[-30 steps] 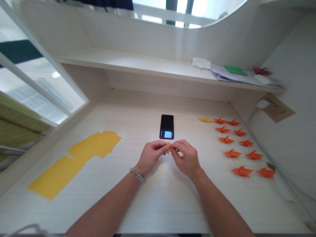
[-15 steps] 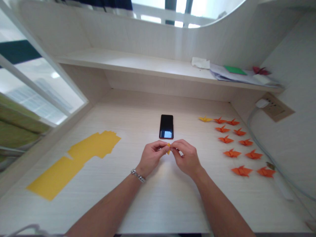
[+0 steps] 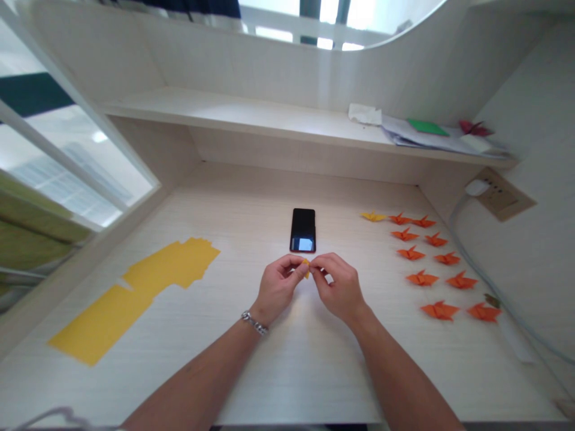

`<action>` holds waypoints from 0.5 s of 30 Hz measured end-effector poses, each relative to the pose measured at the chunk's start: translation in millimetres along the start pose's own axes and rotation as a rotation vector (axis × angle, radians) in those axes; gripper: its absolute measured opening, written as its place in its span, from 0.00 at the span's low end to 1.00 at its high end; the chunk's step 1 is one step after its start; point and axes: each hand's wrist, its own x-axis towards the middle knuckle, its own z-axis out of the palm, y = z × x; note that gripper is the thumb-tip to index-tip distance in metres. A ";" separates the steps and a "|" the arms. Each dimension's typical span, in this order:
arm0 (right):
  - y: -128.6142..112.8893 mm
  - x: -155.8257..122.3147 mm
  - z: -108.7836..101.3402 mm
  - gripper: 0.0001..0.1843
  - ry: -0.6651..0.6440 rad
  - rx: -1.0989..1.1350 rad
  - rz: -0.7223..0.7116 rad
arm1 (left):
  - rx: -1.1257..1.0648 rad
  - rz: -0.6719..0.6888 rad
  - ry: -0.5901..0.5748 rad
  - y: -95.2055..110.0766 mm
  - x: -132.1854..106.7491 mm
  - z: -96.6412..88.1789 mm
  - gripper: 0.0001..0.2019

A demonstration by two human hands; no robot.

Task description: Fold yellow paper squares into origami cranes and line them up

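Note:
Between my fingertips is a small folded piece of yellow paper [image 3: 306, 269], mostly hidden by the fingers. My left hand [image 3: 281, 284], with a chain bracelet on its wrist, pinches it between thumb and fingers. From the other side my right hand [image 3: 338, 284] pinches its right edge. Just beyond the hands lies a black phone [image 3: 303, 228], flat on the desk. To the right, several orange paper cranes [image 3: 422, 278] stand in two rough columns, with one yellow paper crane [image 3: 373, 216] at the far end.
Yellow paper sheets [image 3: 105, 323] lie overlapping on the left of the desk. A shelf [image 3: 251, 114] across the back holds papers and a green card [image 3: 427, 127]. Along the right wall a cable [image 3: 467, 251] runs from a socket [image 3: 505, 194].
My left hand and wrist have shifted slightly to the right and turned a little. The yellow paper shows a bit less between the fingers. The right hand is nearly still.

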 end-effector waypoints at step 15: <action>-2.8 -1.2 7.5 0.05 0.052 0.169 0.251 | -0.002 0.037 0.022 -5.5 -1.5 2.8 0.08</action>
